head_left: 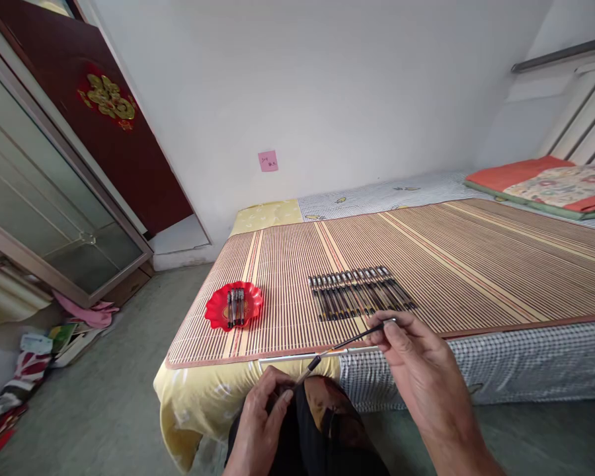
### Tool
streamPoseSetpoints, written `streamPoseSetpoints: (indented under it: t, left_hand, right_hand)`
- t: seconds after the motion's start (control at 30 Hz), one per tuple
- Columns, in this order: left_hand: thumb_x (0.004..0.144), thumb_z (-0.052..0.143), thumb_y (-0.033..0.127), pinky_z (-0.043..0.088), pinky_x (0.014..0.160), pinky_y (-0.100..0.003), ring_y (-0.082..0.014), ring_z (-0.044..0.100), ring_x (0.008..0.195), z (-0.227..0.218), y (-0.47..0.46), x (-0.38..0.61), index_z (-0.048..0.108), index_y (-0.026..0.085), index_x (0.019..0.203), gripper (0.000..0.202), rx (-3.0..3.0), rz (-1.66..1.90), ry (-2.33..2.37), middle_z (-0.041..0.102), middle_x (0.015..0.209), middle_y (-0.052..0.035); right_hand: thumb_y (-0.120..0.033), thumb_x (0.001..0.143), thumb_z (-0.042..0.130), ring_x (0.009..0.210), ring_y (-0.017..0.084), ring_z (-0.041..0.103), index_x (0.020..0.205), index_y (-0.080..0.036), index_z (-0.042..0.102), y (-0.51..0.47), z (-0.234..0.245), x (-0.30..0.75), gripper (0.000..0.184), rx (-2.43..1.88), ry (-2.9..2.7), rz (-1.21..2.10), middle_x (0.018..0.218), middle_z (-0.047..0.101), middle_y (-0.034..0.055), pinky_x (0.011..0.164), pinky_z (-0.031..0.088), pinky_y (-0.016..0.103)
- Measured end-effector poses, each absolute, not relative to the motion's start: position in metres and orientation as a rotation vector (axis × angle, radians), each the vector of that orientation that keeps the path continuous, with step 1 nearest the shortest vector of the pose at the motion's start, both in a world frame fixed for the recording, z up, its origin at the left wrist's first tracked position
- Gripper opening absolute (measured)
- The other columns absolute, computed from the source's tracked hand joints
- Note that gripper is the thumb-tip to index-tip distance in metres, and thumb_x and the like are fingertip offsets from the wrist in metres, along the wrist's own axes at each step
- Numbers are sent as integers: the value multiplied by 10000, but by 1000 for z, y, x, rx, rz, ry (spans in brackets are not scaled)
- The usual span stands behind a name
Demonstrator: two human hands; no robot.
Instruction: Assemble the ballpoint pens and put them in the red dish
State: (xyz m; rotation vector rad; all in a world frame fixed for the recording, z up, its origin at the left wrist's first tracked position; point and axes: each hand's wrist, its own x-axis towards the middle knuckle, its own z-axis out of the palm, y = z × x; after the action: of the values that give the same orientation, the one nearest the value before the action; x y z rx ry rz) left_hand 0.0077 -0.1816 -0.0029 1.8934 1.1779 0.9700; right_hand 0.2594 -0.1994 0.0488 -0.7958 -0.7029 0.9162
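Right hand (pixel 416 354), striped mat (pixel 287 264), white wall (pixel 327 86).

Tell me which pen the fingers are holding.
The pen between the left fingers and right fingers; the other pens lie in the red dish or on the mat.

The plate (pixel 215 309) is red, the mat (pixel 287 291) brown-striped, pens (pixel 359 295) seemingly dark.

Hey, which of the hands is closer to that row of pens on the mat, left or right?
Right. The right hand is just in front of the row of pens; the left hand is farther off, nearer the camera and to the left.
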Motion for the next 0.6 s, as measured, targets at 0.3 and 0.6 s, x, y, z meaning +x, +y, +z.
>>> streamPoseSetpoints:
  t: [0.3, 0.6]
  left_hand:
    - [969, 578, 304, 526, 780, -287, -216, 668, 841, 1, -182, 7, 715, 240, 924, 158, 1953, 1011, 1165, 711, 884, -39]
    - [979, 580, 431, 512, 673, -262, -186, 645, 713, 5, -191, 12, 691, 209, 971, 248, 1727, 951, 1066, 734, 832, -57]
  right_hand:
    - [-413, 901, 743, 767, 180, 680, 1029, -232, 740, -204, 47, 266, 222, -966, -859, 802, 1001, 720, 77, 760, 595, 342]
    - [-424, 909, 727, 788, 187, 708, 1010, -214, 761, -191, 59, 249, 235, -952, -1158, 986, 921, 739, 64, 736, 605, 311]
